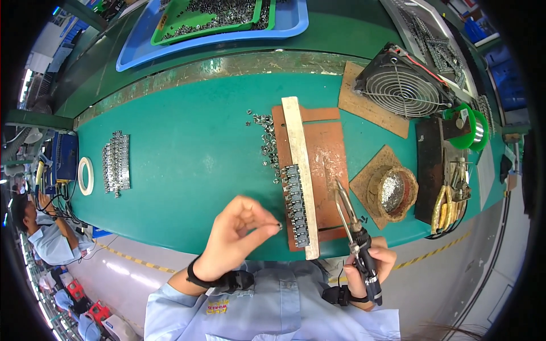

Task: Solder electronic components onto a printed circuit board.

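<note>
My left hand [236, 233] pinches a tiny shiny metal piece [279, 226] between thumb and forefinger, just left of a row of small black components [296, 207]. That row lies along a pale wooden strip [299, 148] on a reddish-brown board [328, 150]. In my right hand [380, 262] is a black-handled soldering iron [359, 238] with a thin metal tube alongside it. The iron's tip points up and away over the board's right edge, apart from the components. Loose metal pieces [266, 136] lie scattered along the board's left side.
Right of the board are a round container [414, 196] with silvery contents, a caged fan [401, 91], a solder spool [482, 129] and yellow-handled tools [442, 210]. To the left lie a tape roll [85, 176] and component strips [117, 163]. A blue tray [210, 46] sits at the back.
</note>
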The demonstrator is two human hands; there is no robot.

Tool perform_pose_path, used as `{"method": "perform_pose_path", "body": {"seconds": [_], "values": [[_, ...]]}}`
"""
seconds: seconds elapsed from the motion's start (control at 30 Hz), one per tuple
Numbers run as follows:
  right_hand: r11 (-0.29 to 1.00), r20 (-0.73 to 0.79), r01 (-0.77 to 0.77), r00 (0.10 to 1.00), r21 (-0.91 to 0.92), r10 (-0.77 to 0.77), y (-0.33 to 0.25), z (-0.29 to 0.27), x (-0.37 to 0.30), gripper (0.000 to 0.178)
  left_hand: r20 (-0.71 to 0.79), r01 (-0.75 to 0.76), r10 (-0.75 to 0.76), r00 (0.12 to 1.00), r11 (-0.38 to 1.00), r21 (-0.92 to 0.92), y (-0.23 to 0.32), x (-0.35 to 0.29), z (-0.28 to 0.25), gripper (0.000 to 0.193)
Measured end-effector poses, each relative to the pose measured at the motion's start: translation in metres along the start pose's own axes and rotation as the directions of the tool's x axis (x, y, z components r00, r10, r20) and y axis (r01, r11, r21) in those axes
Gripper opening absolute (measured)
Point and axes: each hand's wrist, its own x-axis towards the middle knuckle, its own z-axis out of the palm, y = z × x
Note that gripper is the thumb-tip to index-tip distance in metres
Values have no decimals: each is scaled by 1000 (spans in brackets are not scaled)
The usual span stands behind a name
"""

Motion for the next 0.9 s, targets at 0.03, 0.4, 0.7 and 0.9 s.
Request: {"method": "perform_pose_path", "body": {"seconds": [0.03, 0.4, 0.7, 0.9], "values": [[995, 73, -28, 997, 93, 21, -5, 6, 8, 50, 2, -149, 150, 989, 985, 82, -1, -8, 4, 20], [846, 299, -172, 954, 505, 15, -36, 62, 35, 44, 157, -846, 848, 507, 453, 283, -7, -26, 36, 28], [760, 145, -122, 989, 638, 37, -44, 69, 25, 46, 234, -863, 863, 448, 349, 366, -6, -30, 42, 28], [748, 86, -65, 996, 660, 11, -44, 68, 18, 42, 267, -856, 864, 426, 291, 427, -3, -33, 47, 29]]}}
